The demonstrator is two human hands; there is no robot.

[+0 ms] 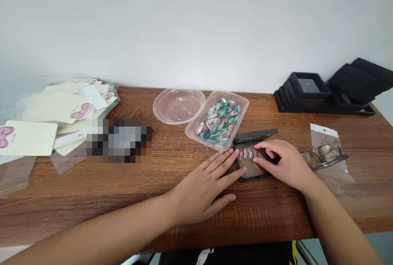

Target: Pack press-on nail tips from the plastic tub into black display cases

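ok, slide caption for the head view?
Left hand on an open black case, right hand at the fake nails inside; plastic tub alongside.

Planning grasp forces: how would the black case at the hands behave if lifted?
The black case looks stiff, given its straight edges. Its raised lid may swing if jostled. Small glossy pieces inside might slide; can't tell if they're stuck.

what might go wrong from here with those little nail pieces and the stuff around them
The right hand is in the black case, at the end of the row of nail-shaped pieces; a slip might knock them crooked.
The uncovered tub of loose pieces sits close to the case, so a bump could spill some.
The glasses lie close to that hand and might get pushed.
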